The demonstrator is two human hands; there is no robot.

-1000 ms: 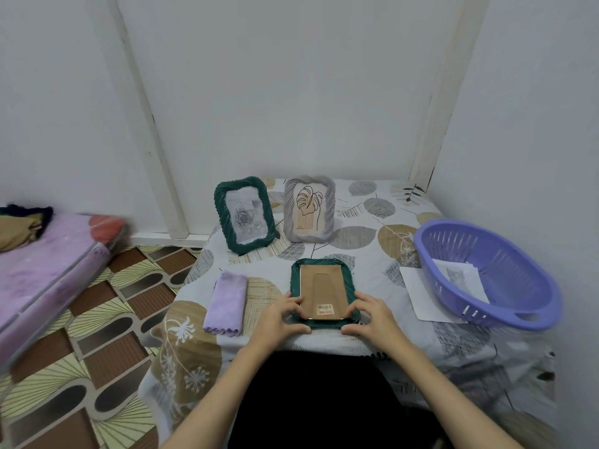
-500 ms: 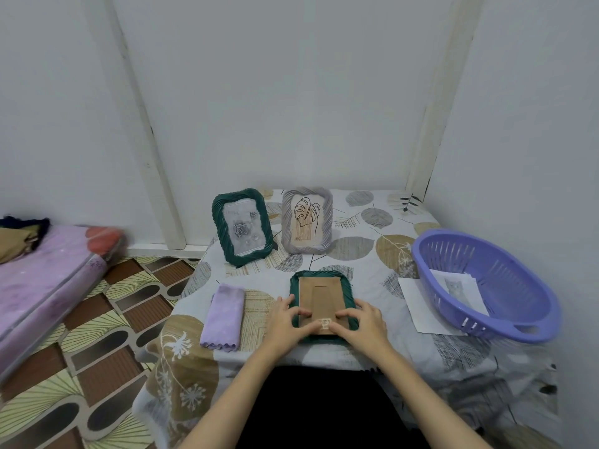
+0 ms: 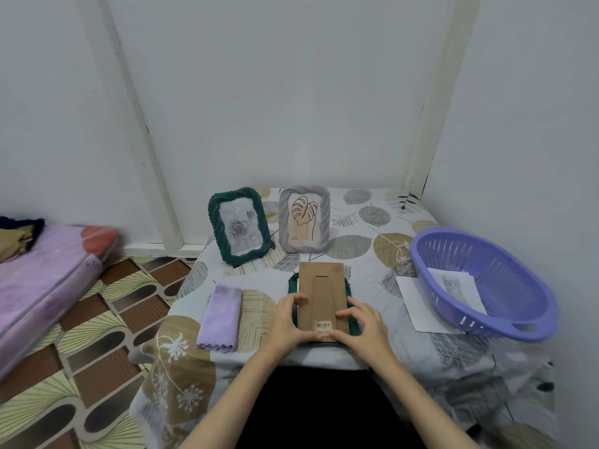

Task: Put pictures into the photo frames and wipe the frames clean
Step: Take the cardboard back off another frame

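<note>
Since the earlier frame, the brown backing board [image 3: 321,294] has slid up out of the dark green frame [image 3: 293,283] lying face down at the near edge of the bench [image 3: 363,241], its top now past the frame's far rim. Left hand [image 3: 285,322] grips the frame's left side, fingers curled over it; right hand [image 3: 363,322] pinches the board's lower right corner. If the board tilts or is pulled unevenly, it could jam, or the frame could slip off the near edge. Just left lies a folded purple cloth [image 3: 220,315]. Two filled frames, one green [image 3: 240,226], one grey [image 3: 304,218], stand close behind, so pushing farther risks toppling them. At the right edge a purple basket [image 3: 479,283] holds a picture [image 3: 453,285], over a loose sheet [image 3: 411,296]; open room lies between.
</note>
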